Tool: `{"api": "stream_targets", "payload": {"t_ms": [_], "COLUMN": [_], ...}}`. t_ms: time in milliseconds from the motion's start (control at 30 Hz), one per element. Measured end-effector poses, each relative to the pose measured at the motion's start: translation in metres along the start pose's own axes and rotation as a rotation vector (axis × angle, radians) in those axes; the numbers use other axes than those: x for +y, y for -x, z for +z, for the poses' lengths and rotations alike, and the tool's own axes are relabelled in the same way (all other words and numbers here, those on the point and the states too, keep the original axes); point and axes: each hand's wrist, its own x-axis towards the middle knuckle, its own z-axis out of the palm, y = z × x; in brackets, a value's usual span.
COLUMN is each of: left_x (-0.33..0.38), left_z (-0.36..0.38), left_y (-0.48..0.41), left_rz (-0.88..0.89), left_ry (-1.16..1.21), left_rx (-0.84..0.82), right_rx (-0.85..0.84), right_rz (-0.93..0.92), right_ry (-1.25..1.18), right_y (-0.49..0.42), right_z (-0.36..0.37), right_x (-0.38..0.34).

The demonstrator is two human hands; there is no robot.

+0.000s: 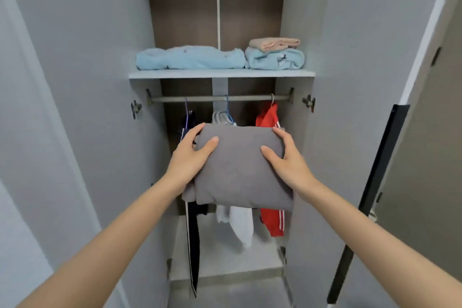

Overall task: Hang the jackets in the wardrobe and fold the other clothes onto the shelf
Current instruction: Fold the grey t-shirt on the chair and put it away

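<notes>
Soft, squarish folded grey garment (240, 175)

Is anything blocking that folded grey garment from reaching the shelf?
Nothing in between. But folded light blue clothes and a pink folded piece fill the white shelf across, so it likely goes on top.

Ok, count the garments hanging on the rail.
3. A dark jacket at the left, a white jacket in the middle, a red jacket at the right. The folded grey garment held in front covers their middles, so another could be hidden.
</notes>
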Motion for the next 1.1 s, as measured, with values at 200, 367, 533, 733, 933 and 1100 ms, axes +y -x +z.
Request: {"api": "stream_targets", "payload": {"t_ms": [200,367,533,733,933,1100], "left_x": [0.064,0.089,0.108,0.125,0.134,0.134], "left_z": [-0.017,-0.016,-0.002,0.039,0.087,0.128], "left_y": [-0.088,-0.168,-0.255,-0.37,-0.486,-0.581], "left_rz": [0.134,0.173,0.235,0.308,0.321,0.301], "left_ry": [0.032,0.051,0.029,-0.046,0.017,0.058], "left_rx": [0.07,0.123,0.155,0.175,0.111,0.032], "right_rx": [0.038,0.047,0.061,0.074,0.184,0.279], "right_rz": [-0.093,-0.17,-0.227,-0.251,-0.253,-0.226], "right_ry": [-0.011,0.034,0.084,0.146,0.256,0.376], "right_y": [-0.102,-0.195,-0.291,-0.406,-0.505,-0.579], "right_z": [-0.02,-0.029,-0.048,-0.083,-0.117,-0.136], "right_x": [-0.057,-0.072,-0.074,-0.065,-0.052,-0.03]}}
